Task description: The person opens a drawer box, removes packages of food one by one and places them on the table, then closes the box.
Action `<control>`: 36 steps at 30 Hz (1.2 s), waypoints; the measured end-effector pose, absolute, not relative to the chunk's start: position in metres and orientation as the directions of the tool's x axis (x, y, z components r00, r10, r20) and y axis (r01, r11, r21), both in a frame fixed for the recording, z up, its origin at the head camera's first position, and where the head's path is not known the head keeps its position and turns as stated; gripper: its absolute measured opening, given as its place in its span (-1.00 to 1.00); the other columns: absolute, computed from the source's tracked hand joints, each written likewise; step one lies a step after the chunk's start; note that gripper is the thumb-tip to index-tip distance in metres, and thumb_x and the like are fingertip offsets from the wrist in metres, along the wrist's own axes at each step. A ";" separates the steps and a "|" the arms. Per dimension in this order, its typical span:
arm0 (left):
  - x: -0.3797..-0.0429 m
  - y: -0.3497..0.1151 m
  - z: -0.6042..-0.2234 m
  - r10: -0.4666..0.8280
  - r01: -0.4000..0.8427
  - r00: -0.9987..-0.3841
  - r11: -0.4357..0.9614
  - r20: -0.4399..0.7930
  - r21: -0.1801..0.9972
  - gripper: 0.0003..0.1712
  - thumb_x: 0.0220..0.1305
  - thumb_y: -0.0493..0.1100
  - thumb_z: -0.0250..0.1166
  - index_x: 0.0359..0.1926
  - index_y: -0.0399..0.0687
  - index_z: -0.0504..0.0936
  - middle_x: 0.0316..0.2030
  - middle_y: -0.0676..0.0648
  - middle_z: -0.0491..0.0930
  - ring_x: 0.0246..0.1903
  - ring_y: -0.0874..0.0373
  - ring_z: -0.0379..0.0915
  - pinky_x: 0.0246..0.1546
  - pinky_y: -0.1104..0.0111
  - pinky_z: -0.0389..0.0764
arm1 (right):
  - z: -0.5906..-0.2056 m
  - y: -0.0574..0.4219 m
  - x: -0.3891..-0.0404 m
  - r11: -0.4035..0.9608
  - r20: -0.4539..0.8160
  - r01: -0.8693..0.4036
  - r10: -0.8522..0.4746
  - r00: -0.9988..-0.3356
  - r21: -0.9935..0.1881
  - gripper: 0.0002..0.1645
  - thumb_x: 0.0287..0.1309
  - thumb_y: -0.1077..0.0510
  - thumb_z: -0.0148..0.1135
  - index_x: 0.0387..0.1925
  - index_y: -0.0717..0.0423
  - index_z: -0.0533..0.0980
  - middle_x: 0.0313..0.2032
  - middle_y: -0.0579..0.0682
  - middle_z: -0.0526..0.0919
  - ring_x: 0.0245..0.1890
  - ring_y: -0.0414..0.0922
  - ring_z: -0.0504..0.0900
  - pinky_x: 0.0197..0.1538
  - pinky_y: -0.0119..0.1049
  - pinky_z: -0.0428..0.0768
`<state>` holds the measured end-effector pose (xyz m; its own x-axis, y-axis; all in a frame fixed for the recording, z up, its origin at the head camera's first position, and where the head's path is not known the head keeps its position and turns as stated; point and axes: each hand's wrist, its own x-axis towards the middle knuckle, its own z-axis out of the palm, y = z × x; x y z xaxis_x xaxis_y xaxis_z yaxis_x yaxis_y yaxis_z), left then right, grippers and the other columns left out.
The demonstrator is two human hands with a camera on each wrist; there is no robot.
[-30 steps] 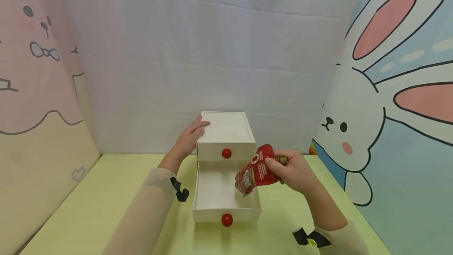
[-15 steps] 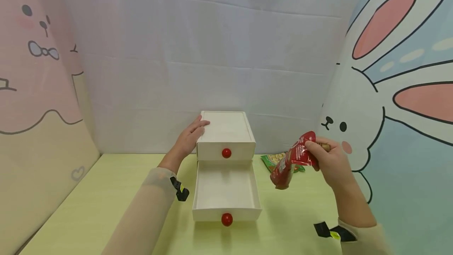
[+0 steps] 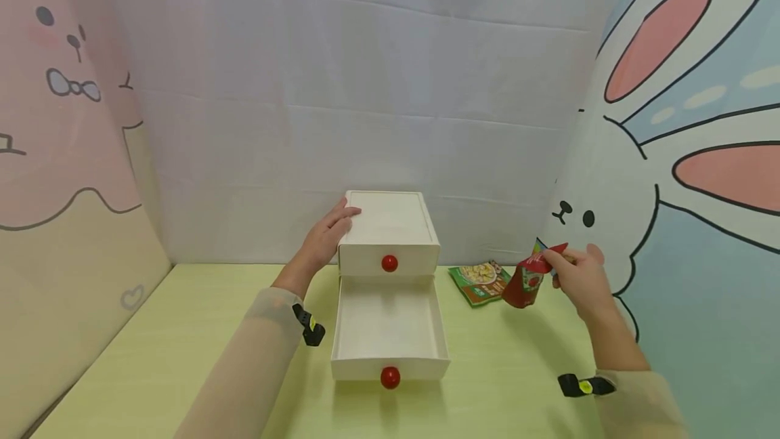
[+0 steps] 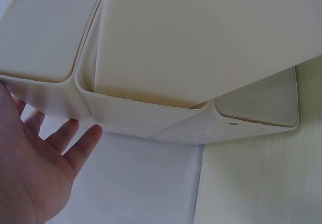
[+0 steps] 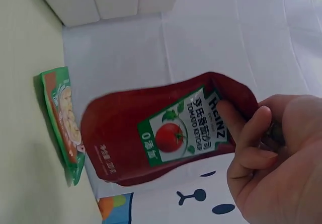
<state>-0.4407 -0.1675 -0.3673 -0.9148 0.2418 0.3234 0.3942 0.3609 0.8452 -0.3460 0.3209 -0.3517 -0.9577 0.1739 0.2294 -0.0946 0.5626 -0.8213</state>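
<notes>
A small white drawer unit (image 3: 393, 215) stands on the table, its lower drawer (image 3: 390, 320) pulled out with nothing inside and its upper drawer (image 3: 359, 263) pushed in. My left hand (image 3: 324, 241) rests against the unit's left side, fingertips on the top edge; the left wrist view shows its fingers spread along the white casing. To the right of the unit, my right hand (image 3: 581, 280) pinches a red tomato ketchup pouch (image 5: 126, 128) by its narrow top end. The pouch hangs tilted, its wide bottom close beside a green food packet (image 3: 475, 284) lying flat.
Red round knobs mark both drawers, the lower knob (image 3: 391, 377) facing me. A white cloth (image 3: 292, 120) hangs behind the table (image 3: 201, 344). Cartoon-printed panels flank it, with a rabbit panel (image 3: 701, 276) close to my right hand.
My right hand has carried the ketchup pouch from above the open drawer out to the right and lowered it beside the green packet, turning the pouch. The left hand has stayed put.
</notes>
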 end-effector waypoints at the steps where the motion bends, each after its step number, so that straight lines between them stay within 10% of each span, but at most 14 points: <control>1: -0.440 -0.167 -0.367 0.241 0.392 -0.916 0.359 0.322 0.847 -0.39 0.76 0.11 -0.12 0.61 0.04 0.47 0.81 0.01 -0.14 0.80 -0.14 -0.30 0.73 -0.26 -0.09 | -0.356 0.324 -0.349 0.562 0.216 -0.068 0.203 -0.955 -0.825 -0.36 0.66 -0.19 0.10 0.06 0.36 0.69 -0.46 -0.18 0.61 -0.47 -0.19 0.58 -0.29 -0.31 0.52; 15: -0.438 -0.167 -0.363 0.244 0.385 -0.918 0.359 0.312 0.850 -0.39 0.77 0.13 -0.12 0.61 0.07 0.46 0.81 0.06 -0.15 0.80 -0.11 -0.30 0.73 -0.25 -0.08 | -0.410 0.360 -0.371 0.172 -0.115 0.219 0.471 -0.874 -0.961 -0.26 0.69 -0.23 -0.04 0.55 0.18 0.38 -0.26 -0.32 0.62 -0.42 -0.41 0.69 -0.37 -0.36 0.58; 23: -0.438 -0.169 -0.363 0.223 0.371 -0.926 0.376 0.305 0.849 -0.39 0.76 0.11 -0.13 0.60 0.06 0.47 0.81 0.05 -0.15 0.80 -0.12 -0.30 0.74 -0.24 -0.10 | -0.412 0.359 -0.370 0.173 -0.132 0.260 0.533 -0.836 -0.950 -0.36 0.62 -0.18 -0.07 0.27 0.29 0.48 -0.51 -0.29 0.68 -0.53 -0.37 0.72 -0.44 -0.31 0.56; 31: -0.438 -0.166 -0.362 0.224 0.370 -0.926 0.389 0.303 0.844 -0.40 0.76 0.10 -0.13 0.61 0.09 0.46 0.81 0.07 -0.14 0.80 -0.11 -0.29 0.73 -0.26 -0.09 | -0.410 0.373 -0.350 0.305 -0.219 0.350 0.392 -0.894 -0.886 -0.13 0.64 -0.20 -0.30 0.43 0.54 0.31 -0.49 -0.19 0.83 -0.54 -0.27 0.78 -0.50 -0.31 0.45; 36: -0.438 -0.167 -0.359 0.227 0.374 -0.925 0.389 0.306 0.842 -0.39 0.75 0.12 -0.14 0.61 0.10 0.46 0.81 0.10 -0.15 0.80 -0.11 -0.28 0.73 -0.26 -0.08 | -0.410 0.384 -0.334 0.465 -0.279 0.376 0.265 -0.923 -0.801 -0.25 0.68 -0.18 -0.33 -0.03 0.38 0.56 -0.52 -0.08 0.85 -0.59 -0.24 0.77 -0.55 -0.38 0.36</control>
<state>-0.4383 -0.1669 -0.3593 -0.9245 0.2272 0.3059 0.3742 0.3894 0.8416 -0.3339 0.3836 -0.4100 -0.9230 0.2650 -0.2790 0.3759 0.4651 -0.8015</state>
